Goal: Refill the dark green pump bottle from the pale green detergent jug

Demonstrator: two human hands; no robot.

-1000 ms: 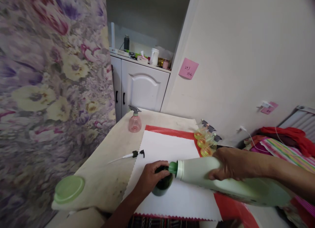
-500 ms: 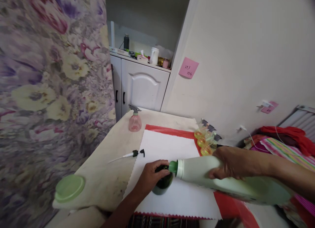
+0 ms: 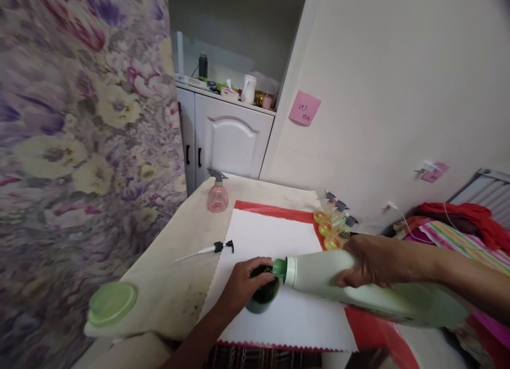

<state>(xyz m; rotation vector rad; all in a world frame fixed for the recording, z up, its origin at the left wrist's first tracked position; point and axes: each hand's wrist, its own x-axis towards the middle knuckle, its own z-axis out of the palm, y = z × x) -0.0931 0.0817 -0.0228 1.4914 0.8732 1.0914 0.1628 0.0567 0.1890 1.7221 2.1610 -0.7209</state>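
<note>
1. While the view has drifted only slightly over the last second, the two hands have kept their places at the near side of the cream-covered tabletop [image 3: 159, 268], so the work seems to be in a steady stretch, with no new step begun.
2. Near the middle, the left hand [image 3: 244, 284] is curled around the upper part of a dark green rounded bottle [image 3: 261, 301], which stands on a white sheet with zigzag edges [image 3: 314, 324] laid over a red sheet [image 3: 368, 332].
3. Just to the right, the right hand [image 3: 365, 262] clasps a large pale green plastic bottle [image 3: 319, 276] from above; its tilt looks unchanged. Its green spout [image 3: 280, 268] sits at the dark bottle's top, close against the left hand's fingers. Whether liquid is flowing, I cannot tell.
4. At the near left, a round pale green lid-like piece [image 3: 112, 303] lies unmoved, well apart from both hands.
5. Farther in, a white-tubed pump with a black head [image 3: 218, 247] lies across the white sheet's left edge, untouched.
6. At the far left stands a translucent pink spray bottle with a grey trigger [image 3: 217, 199]; at the far right are clustered several clear yellowish spray bottles [image 3: 330, 242]. None has changed place, which suggests attention rests on the two held containers.
</note>
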